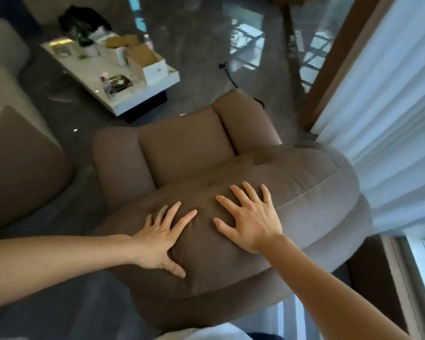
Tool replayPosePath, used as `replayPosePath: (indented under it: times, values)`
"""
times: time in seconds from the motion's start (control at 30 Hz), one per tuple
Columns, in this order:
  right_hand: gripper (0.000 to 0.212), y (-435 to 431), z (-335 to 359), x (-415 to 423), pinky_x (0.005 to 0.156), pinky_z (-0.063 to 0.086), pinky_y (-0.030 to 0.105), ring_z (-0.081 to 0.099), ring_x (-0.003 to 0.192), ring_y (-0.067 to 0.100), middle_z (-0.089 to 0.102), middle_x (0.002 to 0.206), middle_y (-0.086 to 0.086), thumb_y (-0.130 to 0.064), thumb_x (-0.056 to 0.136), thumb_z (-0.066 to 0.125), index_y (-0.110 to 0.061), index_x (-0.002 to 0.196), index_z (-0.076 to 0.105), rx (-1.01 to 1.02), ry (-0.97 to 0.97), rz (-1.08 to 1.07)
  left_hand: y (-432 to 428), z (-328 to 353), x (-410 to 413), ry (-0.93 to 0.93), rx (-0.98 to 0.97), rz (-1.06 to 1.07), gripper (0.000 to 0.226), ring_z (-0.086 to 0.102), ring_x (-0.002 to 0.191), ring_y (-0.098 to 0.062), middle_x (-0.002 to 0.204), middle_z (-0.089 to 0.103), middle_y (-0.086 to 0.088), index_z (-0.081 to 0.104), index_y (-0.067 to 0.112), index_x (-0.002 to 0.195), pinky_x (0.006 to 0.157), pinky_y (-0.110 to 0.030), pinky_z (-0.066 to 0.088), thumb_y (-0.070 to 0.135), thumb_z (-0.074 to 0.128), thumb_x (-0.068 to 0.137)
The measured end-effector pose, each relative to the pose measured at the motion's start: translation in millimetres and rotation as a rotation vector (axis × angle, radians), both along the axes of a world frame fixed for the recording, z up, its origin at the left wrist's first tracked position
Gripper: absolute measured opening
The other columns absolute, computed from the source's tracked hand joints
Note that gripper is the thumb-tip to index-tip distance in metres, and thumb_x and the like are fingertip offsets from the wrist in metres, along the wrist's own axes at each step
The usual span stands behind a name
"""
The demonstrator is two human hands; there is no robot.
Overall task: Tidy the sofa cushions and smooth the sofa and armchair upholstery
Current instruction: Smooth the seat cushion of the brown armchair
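Pressing: both hands lie flat, fingers spread wide, on the padded top of the brown armchair, holding nothing.
Left hand: the left hand sits at lower centre-left of the frame, palm down, thumb pointing toward the bottom edge, its bare forearm entering from the left edge.
Right hand: the right hand sits just right of centre, palm down, fingers fanned toward the top of the frame, its bare forearm running in from the lower right corner.
Spacing: the two hands are near each other but apart, with a strip of brown fabric between them.
Armchair position: it fills the centre of the frame, seen from above and behind its backrest; the seat cushion and two rounded arms lie above the hands in the picture.
Fabric: soft creases show in the upholstery around the left hand.
Sofa: part of a brown sofa occupies the left edge, apart from the armchair.
Surface: a low white surface stands at upper left, beyond the armchair, on a dark glossy floor.
On the surface: open cardboard boxes and smaller items too blurred to identify.
Right side: white pleated curtains hang down the right of the frame, just beside the armchair.
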State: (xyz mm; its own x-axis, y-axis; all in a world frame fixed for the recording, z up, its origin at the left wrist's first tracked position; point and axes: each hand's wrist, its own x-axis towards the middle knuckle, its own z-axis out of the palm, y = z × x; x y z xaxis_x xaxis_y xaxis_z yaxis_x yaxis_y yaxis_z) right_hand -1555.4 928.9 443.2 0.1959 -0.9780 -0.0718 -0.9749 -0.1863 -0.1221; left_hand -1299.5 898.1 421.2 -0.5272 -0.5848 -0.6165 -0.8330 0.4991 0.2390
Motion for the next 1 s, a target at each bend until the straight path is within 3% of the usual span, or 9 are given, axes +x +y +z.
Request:
replayPosePath:
  times: [0.2,0.3,0.73,0.87,1.0]
  values:
    - [0.072,-36,3,-60,0.113,0.010,0.063,0.027,0.142,0.036,0.047,0.148,0.008,-0.076,0.088,0.015,-0.038,0.140,0.046,-0.039,-0.005,0.131,-4,17,-62,0.028,0.021,0.198,0.135,-0.019,0.148,-0.032,0.159,-0.030,-0.002,-0.034,0.061,0.132,0.120,-0.059,0.001,0.081,0.072,0.050]
    - [0.074,-52,5,-97,0.113,0.008,0.064,0.021,0.144,0.036,0.042,0.152,0.007,-0.076,0.086,0.011,-0.038,0.143,0.040,-0.015,0.023,0.205,-5,23,-99,0.051,0.021,0.277,0.131,-0.015,0.149,-0.029,0.160,-0.025,0.002,-0.026,0.060,0.137,0.121,-0.056,0.003,0.076,0.074,0.055]
    - [0.080,-119,2,-221,0.113,0.006,0.067,0.018,0.146,0.038,0.034,0.157,0.007,-0.078,0.084,0.002,-0.040,0.148,0.031,-0.002,0.116,0.404,-10,0,-228,0.193,-0.027,0.506,0.123,-0.018,0.148,-0.026,0.157,-0.026,0.016,-0.021,0.065,0.138,0.118,-0.058,-0.003,0.081,0.069,0.055]
    - [0.090,-144,8,-246,0.112,0.002,0.067,0.010,0.147,0.039,0.022,0.162,0.008,-0.085,0.077,-0.005,-0.040,0.151,0.017,0.099,0.161,0.540,-8,12,-253,0.182,-0.035,0.555,0.120,-0.018,0.148,-0.029,0.160,-0.028,0.010,-0.022,0.063,0.138,0.119,-0.061,0.000,0.082,0.067,0.060]
    - [0.095,-194,19,-271,0.114,-0.004,0.063,-0.005,0.149,0.035,0.001,0.166,0.001,-0.095,0.068,0.002,-0.048,0.151,-0.005,0.351,0.222,0.855,1,22,-280,0.167,-0.052,0.634,0.112,-0.016,0.149,-0.027,0.160,-0.027,0.014,-0.019,0.065,0.138,0.118,-0.061,0.003,0.077,0.066,0.067]
